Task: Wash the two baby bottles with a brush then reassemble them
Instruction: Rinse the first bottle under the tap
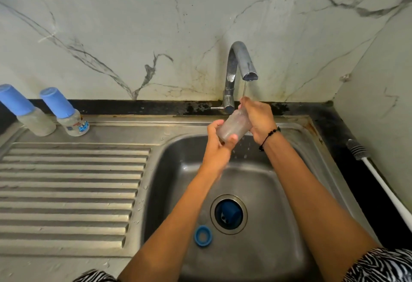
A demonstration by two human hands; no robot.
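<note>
Both hands are holding a clear bottle body (pixel 233 126) under the thin stream running from the tap (pixel 237 74), over the sink (pixel 178 192), so the runoff is dropping into the basin rather than onto the worktop. The left hand (pixel 219 135) is cupping and gripping the bottle's base, steadying it at a tilt, while the right hand (pixel 258 119) is wrapping round its upper end near the mouth, probably rubbing or rinsing it there. A blue ring (pixel 202 236) is lying on the sink floor beside the drain (pixel 229 214), with another blue part sitting in the drain itself. Two capped bottles (pixel 64 114) are standing on the draining board, well apart from the washing. The brush (pixel 376 174) is resting on the right-hand ledge, within reach but untouched.
</note>
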